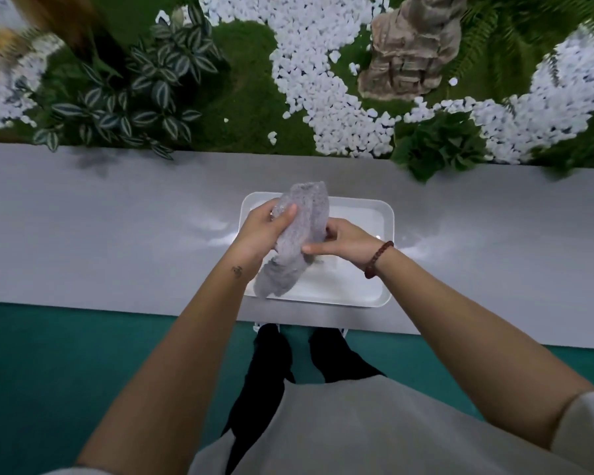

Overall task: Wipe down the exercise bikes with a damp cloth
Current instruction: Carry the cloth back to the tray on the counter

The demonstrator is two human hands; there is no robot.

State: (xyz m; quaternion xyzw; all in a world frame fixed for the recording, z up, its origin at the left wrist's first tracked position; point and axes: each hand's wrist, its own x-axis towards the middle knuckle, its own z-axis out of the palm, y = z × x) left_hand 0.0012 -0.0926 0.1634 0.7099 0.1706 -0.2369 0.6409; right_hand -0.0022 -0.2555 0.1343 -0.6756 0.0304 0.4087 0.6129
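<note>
Prep step, I reckon: wringing the cloth (306, 217) above the basin (350, 286) on the ledge (117, 228). L hand (264, 231) clenched round its upper part, R hand (347, 246) gripping mid-cloth. No bikes in view. Next move prob. needs carrying the cloth to one.

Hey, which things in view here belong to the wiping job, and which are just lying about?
Job: grey cloth, gripped by left hand and right hand; white basin beneath it.
Lying about: grey ledge, white pebbles, rock, striped-leaf plant.
</note>
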